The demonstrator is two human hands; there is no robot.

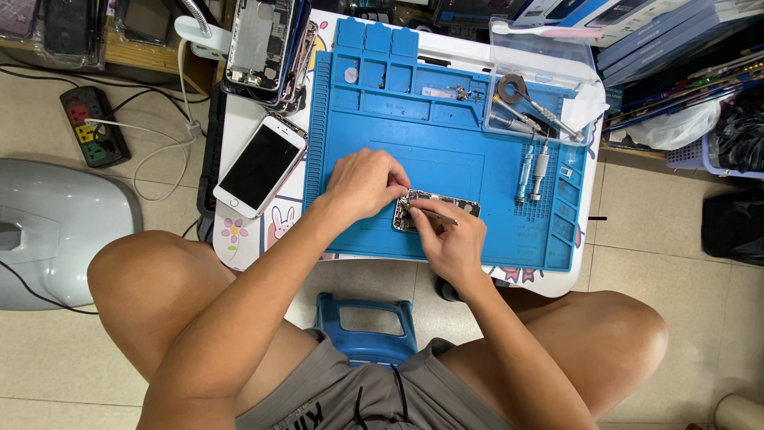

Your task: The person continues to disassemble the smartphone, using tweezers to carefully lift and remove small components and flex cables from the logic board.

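An opened phone body (458, 207) lies on the blue repair mat (446, 159), its insides exposed. My left hand (362, 183) rests over its left end, fingers pinched down at the phone's upper left corner. My right hand (450, 243) sits just below the phone and grips a thin metal tool (436, 215), tweezers or a small driver, whose tip points into the phone's left part. What the left fingers pinch is hidden.
A white phone screen (260, 165) lies left of the mat. Stacked phone housings (267, 48) sit at the back left. Two screwdrivers (532, 171) lie on the mat's right, below a clear tray (541, 103) of tools. A power strip (94, 126) lies on the floor.
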